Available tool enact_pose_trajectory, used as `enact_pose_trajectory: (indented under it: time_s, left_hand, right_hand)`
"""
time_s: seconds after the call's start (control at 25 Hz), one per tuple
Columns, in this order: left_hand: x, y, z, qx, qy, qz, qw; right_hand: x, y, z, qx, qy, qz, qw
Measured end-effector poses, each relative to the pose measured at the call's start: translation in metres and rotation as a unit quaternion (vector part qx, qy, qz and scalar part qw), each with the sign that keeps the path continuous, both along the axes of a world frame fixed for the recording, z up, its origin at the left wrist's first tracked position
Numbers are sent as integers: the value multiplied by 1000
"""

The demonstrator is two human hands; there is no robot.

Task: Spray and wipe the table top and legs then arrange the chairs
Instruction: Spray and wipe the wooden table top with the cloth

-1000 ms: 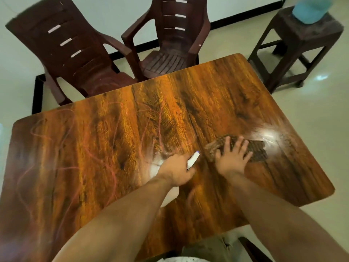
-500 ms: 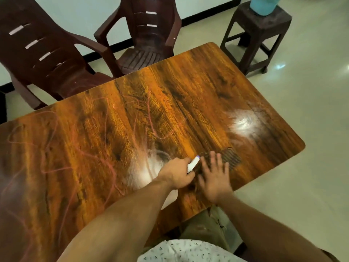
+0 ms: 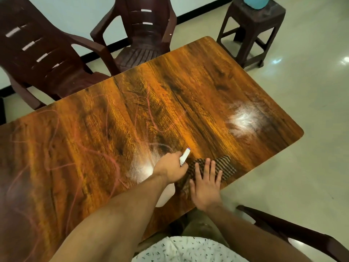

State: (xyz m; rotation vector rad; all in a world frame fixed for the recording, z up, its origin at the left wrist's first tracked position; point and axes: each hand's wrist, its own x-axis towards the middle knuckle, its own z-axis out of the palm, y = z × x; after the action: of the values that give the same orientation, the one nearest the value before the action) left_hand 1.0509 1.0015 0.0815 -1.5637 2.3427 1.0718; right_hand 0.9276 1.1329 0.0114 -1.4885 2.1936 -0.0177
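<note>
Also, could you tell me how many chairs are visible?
3: left chair and middle chair at the far side; part of a third chair at bottom right. Others may be hidden.

Left hand (image 3: pixel 170 168) grips spray bottle (image 3: pixel 184 157); right hand (image 3: pixel 204 186) presses cloth (image 3: pixel 224 165) on table (image 3: pixel 94 148).

The wooden table (image 3: pixel 190 86) bears pink scribbles (image 3: pixel 149 104) and two pale shiny patches (image 3: pixel 243 120). A striped cloth (image 3: pixel 224 164) lies flat by its near edge, toward the right corner.
</note>
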Motion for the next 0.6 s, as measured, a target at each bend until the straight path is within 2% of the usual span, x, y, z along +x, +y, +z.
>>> enact_pose_trajectory:
  time_s: [0.08, 0.16, 0.2, 0.24, 0.32, 0.4, 0.44, 0.48, 0.52, 0.6]
  left_hand:
    - [6, -12, 2, 0, 19, 53, 998]
    - [11, -25, 0, 8, 54, 111, 992]
    - [10, -29, 1, 12, 73, 133, 988]
    - [8, -34, 1, 17, 92, 153, 984]
    - [3, -47, 2, 33, 119, 184, 975]
    - [-1, -62, 3, 46, 128, 198, 971]
    - [-2, -72, 2, 51, 132, 205, 969]
    - [-3, -83, -1, 57, 131, 218, 966]
    - [-4, -93, -2, 62, 131, 231, 962]
    - [-5, -111, -4, 82, 130, 287, 946]
  right_hand:
    - [-15, -28, 7, -28, -52, 3, 998]
    - [-15, -58, 9, -45, -103, -72, 991]
    - [-13, -66, 8, -45, -104, -84, 990]
    - [-12, -73, 9, -35, -78, -49, 995]
    - [-28, -88, 13, -17, -25, 142, 989]
    - [-74, -122, 22, 13, -36, 343, 938]
    - [-101, -148, 21, 11, -38, 386, 922]
    - [-125, -176, 20, 3, -39, 388, 921]
    - [-144, -201, 20, -9, -42, 341, 939]
    - [-160, -239, 18, -55, -70, 163, 983]
